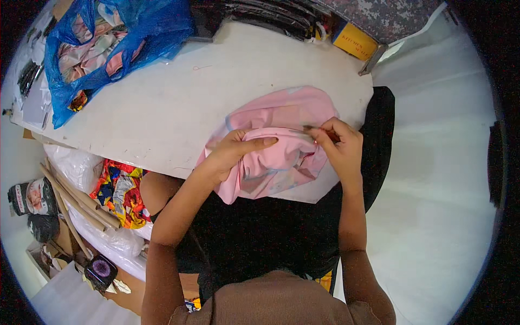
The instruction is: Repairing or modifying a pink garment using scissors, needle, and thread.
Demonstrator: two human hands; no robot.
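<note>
Hidden and unclear areas: the circular lens border cuts off the corners of the view. The underside of the pink cloth and most of the left hand's fingers beneath it are out of sight. A slim item at the fingertips of the right hand is too small to identify; a dark tip and a reddish part are visible. The contents of the blue plastic bag are partly covered; pale pink fabric shows through its opening.

Surface and room: the white surface carries the bag at its far left and the cloth at its near right edge, in front of the person's torso. A yellow box stands at the far right corner. Cardboard tubes lean at the lower left, beside red-and-yellow patterned packaging.

Hands: the left hand clamps a folded edge of the cloth, thumb extended flat on top. The right hand is closed, thumb and forefinger pinching the slim item against the cloth's edge.
</note>
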